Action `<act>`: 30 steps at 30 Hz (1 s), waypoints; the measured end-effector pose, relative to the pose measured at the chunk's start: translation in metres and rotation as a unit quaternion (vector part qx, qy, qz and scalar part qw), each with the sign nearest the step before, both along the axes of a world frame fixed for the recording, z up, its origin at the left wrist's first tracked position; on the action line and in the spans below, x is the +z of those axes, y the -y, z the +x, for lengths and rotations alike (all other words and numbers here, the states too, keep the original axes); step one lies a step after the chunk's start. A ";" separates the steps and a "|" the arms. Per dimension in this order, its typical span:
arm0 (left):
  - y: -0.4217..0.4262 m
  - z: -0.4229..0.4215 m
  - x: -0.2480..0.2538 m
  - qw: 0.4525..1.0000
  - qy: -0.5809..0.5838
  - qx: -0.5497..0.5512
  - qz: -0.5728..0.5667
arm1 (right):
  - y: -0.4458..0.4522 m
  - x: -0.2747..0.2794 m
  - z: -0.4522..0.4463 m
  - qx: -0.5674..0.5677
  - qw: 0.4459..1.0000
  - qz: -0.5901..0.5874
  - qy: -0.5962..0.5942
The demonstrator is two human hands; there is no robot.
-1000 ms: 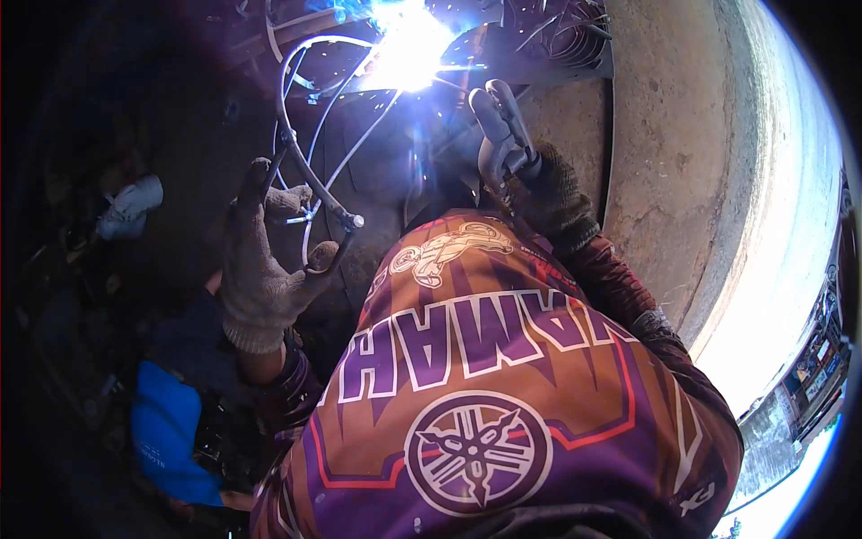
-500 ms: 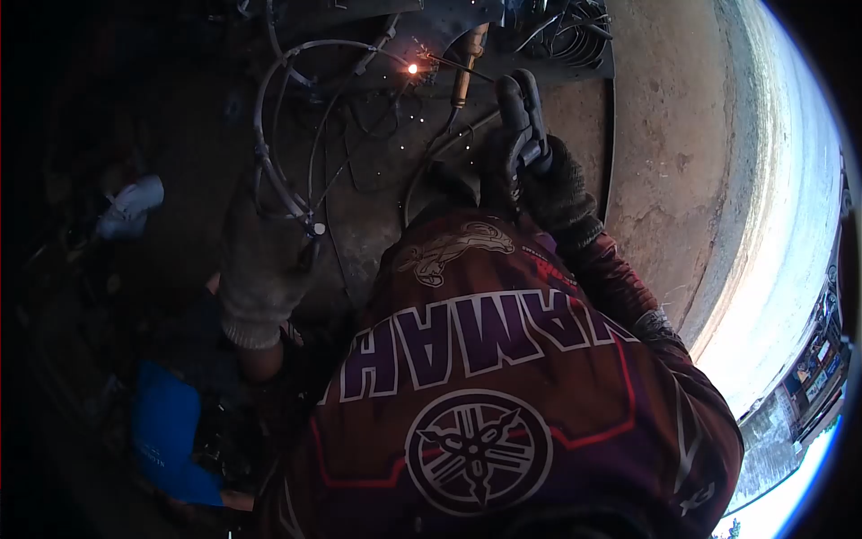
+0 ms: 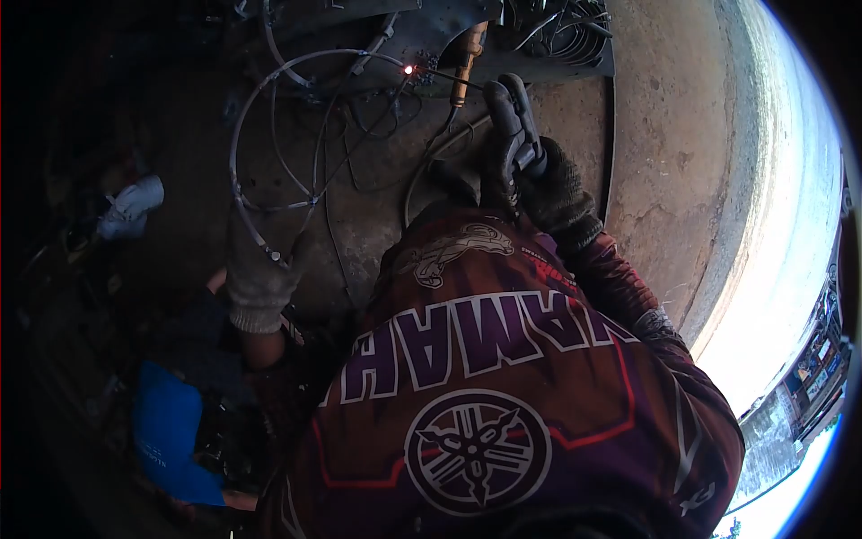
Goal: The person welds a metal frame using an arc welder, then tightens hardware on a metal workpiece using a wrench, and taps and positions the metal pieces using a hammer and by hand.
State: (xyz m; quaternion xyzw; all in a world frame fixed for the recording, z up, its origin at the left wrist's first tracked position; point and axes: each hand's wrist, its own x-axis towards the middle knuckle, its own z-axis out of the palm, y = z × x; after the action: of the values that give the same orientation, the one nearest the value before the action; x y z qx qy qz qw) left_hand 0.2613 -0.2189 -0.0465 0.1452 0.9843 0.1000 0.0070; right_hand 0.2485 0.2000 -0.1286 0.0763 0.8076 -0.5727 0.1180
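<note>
- Bent-rod frame (image 3: 233, 162) is swung outward to the left since half a second ago, its near end brought lower over the left hand (image 3: 260, 278); the bright arc of a second ago is reduced to a small red glow (image 3: 409, 69).
- The frame is held out between the left hand and the worktop (image 3: 557, 72), its far curve reaching the glow at the worktop's near edge.
- The left hand is gloved and lies in shadow; the near rod end is seen over the palm, but how far the fingers are closed cannot be told.
- The right hand (image 3: 552, 193), also gloved, is wrapped around a welding clamp (image 3: 510, 117), its fingers closed on the handle.
- A thin electrode (image 3: 442, 75) is gripped by the clamp and pointed at the glow, passing across a yellow-handled tool (image 3: 467, 67).
- Coiled wire (image 3: 575, 40) is laid on the worktop to the right.
- Dark cables (image 3: 409, 193) are strewn over the floor (image 3: 655, 162) below.
- A white object (image 3: 133, 207) and a blue item (image 3: 168, 436) are seen at far left, both partly lost in shadow.
</note>
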 end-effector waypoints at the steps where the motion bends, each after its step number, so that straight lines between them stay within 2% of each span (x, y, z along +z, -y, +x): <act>1: 0.002 0.001 -0.003 1.000 -0.020 -0.013 0.003 | 0.000 0.001 -0.001 0.002 1.000 0.002 0.002; 5: 0.006 0.006 -0.008 0.999 -0.022 0.011 -0.027 | 0.000 0.002 -0.002 0.011 1.000 0.011 0.007; 7: 0.006 0.006 -0.008 0.996 -0.057 -0.015 -0.062 | -0.004 -0.014 0.004 0.009 1.000 0.004 0.018; 9: 0.010 0.005 -0.009 0.997 -0.043 -0.017 -0.057 | -0.005 -0.028 0.005 0.009 1.000 -0.004 0.029; 11: 0.009 0.003 -0.008 0.998 -0.031 -0.018 -0.052 | 0.020 -0.019 -0.010 -0.028 0.991 -0.118 -0.048; 13: 0.005 0.000 -0.004 1.000 0.021 0.014 0.009 | 0.045 -0.010 -0.025 -0.065 0.963 -0.230 -0.125; 15: 0.009 0.003 -0.006 1.000 0.009 0.006 -0.011 | 0.048 -0.020 -0.033 -0.083 0.941 -0.284 -0.162; 19: 0.009 0.003 -0.005 1.000 0.002 -0.003 -0.029 | 0.048 -0.113 -0.043 -0.024 0.905 -0.296 -0.306; 21: 0.009 0.004 -0.005 1.000 0.009 0.004 -0.024 | 0.048 -0.121 -0.044 -0.009 0.892 -0.298 -0.340; 27: -0.003 0.000 0.005 0.999 0.025 0.033 -0.010 | 0.045 -0.107 -0.053 0.019 0.886 -0.183 -0.426; 30: -0.012 -0.001 0.009 0.999 0.019 0.036 -0.002 | 0.039 -0.096 -0.048 0.022 0.907 -0.154 -0.392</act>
State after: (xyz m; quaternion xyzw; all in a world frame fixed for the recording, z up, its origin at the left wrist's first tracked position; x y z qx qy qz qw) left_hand 0.2602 -0.2069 -0.0373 0.1078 0.9888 0.1013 0.0222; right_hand 0.2009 0.1608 -0.2248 -0.1914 0.6917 -0.6712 -0.1855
